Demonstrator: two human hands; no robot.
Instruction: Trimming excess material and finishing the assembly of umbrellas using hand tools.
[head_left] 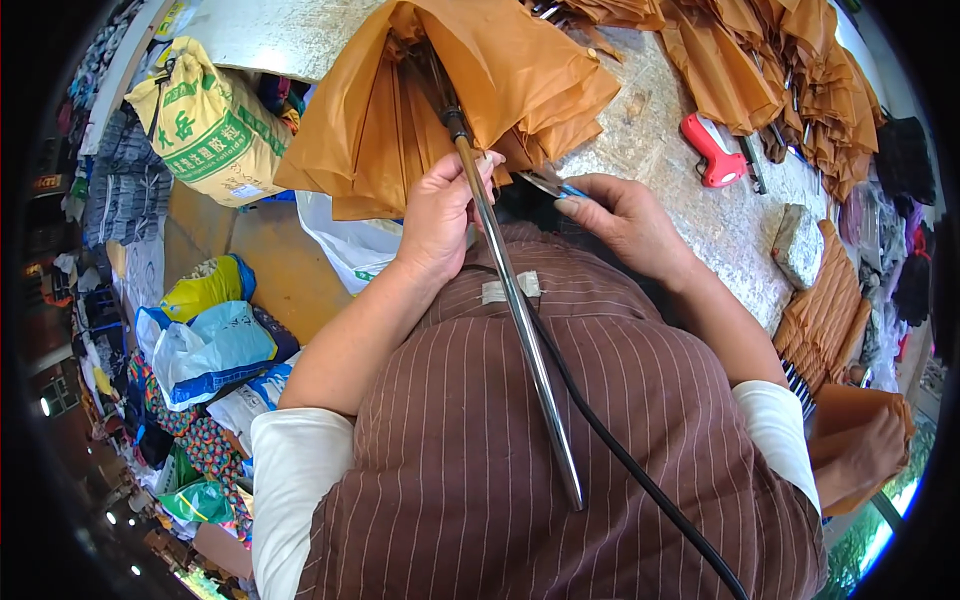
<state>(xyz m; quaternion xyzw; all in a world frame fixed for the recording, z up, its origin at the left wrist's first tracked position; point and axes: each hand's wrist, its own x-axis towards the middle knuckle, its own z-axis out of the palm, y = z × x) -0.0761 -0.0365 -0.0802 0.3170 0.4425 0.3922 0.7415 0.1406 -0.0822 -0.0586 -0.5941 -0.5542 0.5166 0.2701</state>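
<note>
A brown umbrella (pixel 500 60) with loosely gathered cloth lies across the top middle, its shiny metal shaft (pixel 520 330) slanting down over my apron. My left hand (pixel 440 220) is closed at the lower edge of the cloth, thumb and fingers pinched beside the shaft; exactly what the fingertips grip is partly hidden. To the right of it, my right hand (pixel 635 225) is closed round a small metal tool with a blue part (pixel 550 185), its tip pointing toward the cloth. The tool's exact kind is hard to make out.
More brown umbrellas (pixel 800 80) are heaped at the far right of the worktable (pixel 655 140). A red and white glue gun (pixel 712 150) lies near them. A yellow sack (pixel 205 125) stands at the left, bags (pixel 215 345) below it. A black cord (pixel 640 475) crosses my apron.
</note>
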